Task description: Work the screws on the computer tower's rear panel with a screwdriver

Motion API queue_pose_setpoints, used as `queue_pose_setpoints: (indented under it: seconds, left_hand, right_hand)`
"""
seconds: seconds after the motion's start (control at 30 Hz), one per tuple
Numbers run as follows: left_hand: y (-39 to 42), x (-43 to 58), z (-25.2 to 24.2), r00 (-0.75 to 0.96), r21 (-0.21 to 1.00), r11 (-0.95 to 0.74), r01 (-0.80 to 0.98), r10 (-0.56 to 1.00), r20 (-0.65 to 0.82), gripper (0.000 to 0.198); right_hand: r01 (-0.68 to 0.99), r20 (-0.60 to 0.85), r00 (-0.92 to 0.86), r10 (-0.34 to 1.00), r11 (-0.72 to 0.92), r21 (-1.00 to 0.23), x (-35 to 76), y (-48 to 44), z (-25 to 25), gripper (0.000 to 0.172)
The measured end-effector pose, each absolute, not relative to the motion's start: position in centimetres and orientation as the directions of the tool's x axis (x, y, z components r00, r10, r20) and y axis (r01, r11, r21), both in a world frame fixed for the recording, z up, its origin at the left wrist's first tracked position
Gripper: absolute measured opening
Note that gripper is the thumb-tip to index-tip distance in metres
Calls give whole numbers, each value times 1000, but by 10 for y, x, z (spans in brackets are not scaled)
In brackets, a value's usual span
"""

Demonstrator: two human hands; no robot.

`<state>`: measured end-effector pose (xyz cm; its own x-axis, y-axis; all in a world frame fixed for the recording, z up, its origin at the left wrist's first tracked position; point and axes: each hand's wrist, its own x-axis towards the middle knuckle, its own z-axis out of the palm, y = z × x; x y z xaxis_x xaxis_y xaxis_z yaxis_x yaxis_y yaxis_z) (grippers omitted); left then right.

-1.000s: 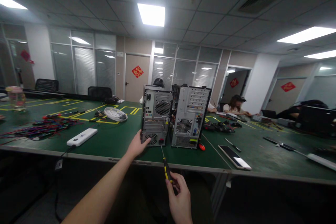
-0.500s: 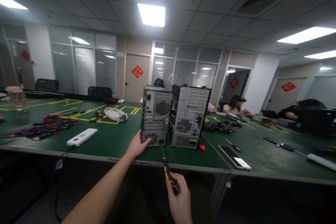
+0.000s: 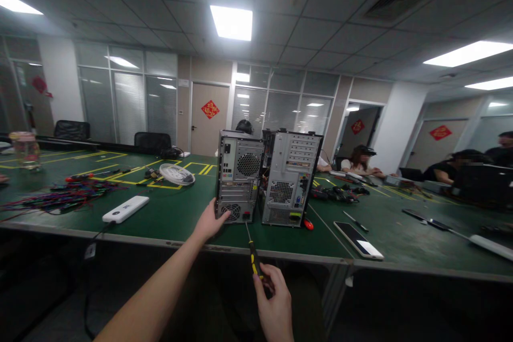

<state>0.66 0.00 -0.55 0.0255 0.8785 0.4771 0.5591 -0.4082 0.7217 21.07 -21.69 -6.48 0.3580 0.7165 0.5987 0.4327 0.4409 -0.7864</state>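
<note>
A computer case (image 3: 236,186) stands upright near the table's front edge, its rear panel with fan grilles and ports facing me. My left hand (image 3: 210,222) grips its lower left edge, thumb on the bottom grille and fingers round the side. Below it, my right hand (image 3: 274,296) pinches the handle end of a black and yellow screwdriver (image 3: 254,259). The screwdriver's shaft points up to the lower right corner of the rear panel; whether the tip sits in a screw is too small to tell. A second computer case (image 3: 282,176) stands close on the right.
On the green table (image 3: 168,224) lie a white power bank (image 3: 125,209), a bundle of wires (image 3: 60,195), a white racket-like object (image 3: 176,174), a phone (image 3: 358,240) and a thin tool (image 3: 355,221). People (image 3: 363,163) sit at the far right.
Both hands, the screwdriver and the cases look almost unmoved. At the far right, a seated person's head has shifted and another person shows behind.
</note>
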Motion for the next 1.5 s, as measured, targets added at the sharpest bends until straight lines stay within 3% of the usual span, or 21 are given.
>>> queue_pose_setpoints:
  seconds: [1.03, 1.5]
  left_hand:
    - [0, 6, -5, 51, 727, -429, 535, 876, 480, 78]
    - [-4, 7, -1, 44, 729, -420, 541, 880, 474, 78]
  right_hand:
    - [489, 673, 336, 659, 488, -723, 207, -219, -55, 29]
    - [492, 621, 322, 715, 433, -755, 215, -218, -59, 28]
